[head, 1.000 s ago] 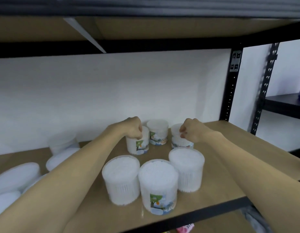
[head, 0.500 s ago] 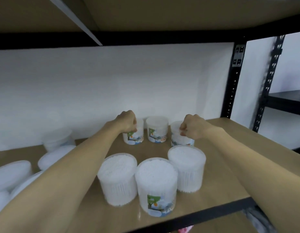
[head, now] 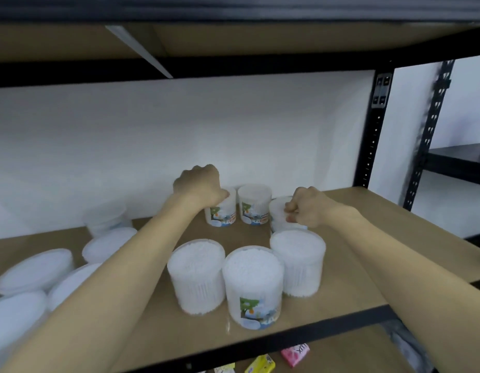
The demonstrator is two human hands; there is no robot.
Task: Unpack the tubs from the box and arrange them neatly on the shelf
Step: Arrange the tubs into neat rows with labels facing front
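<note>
Clear round tubs packed with white cotton buds stand on the wooden shelf (head: 368,270). Three form a back row by the white wall. My left hand (head: 199,185) grips the top of the back left tub (head: 223,214). My right hand (head: 306,207) grips the rim of the back right tub (head: 277,215). Between them stands the back middle tub (head: 254,204), untouched. A front row holds three more: the front left tub (head: 197,275), the front middle tub (head: 253,286) with its tree label facing me, and the front right tub (head: 298,261). The box is out of view.
Several more tubs (head: 34,269) lie tumbled on the shelf's left side, one upright (head: 105,219) behind them. A black upright post (head: 373,135) bounds the shelf on the right. The upper shelf (head: 233,41) hangs low overhead. Small coloured packets (head: 260,367) lie on the level below.
Both back tubs slid toward the wall under my hands, the left one lining up beside the middle tub. My view shifted slightly.
</note>
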